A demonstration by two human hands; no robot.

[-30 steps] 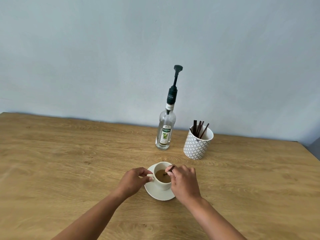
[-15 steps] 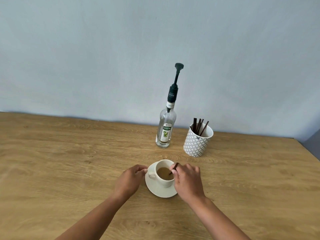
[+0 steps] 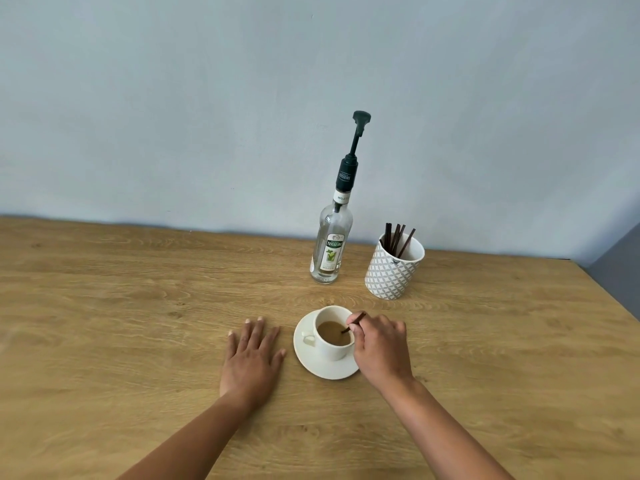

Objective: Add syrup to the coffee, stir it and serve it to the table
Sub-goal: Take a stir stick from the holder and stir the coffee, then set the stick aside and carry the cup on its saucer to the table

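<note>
A white cup [image 3: 331, 348] of light brown coffee stands on a white saucer [image 3: 313, 362] on the wooden table [image 3: 138, 306], handle pointing left. My right hand [image 3: 381, 344] pinches a thin dark stir stick [image 3: 354, 322] whose lower end dips into the coffee. My left hand [image 3: 252, 358] lies flat on the table just left of the saucer, fingers spread, apart from the cup. Behind the cup stands a clear syrup bottle [image 3: 330, 251] with a dark pump on top.
A patterned white holder [image 3: 393, 270] with several dark stir sticks stands right of the bottle. A pale blue wall runs along the table's far edge. The table's right edge slants down at the far right.
My left hand has let go of the cup handle and now rests flat on the table to the left. My right hand still holds the stick in the coffee.
</note>
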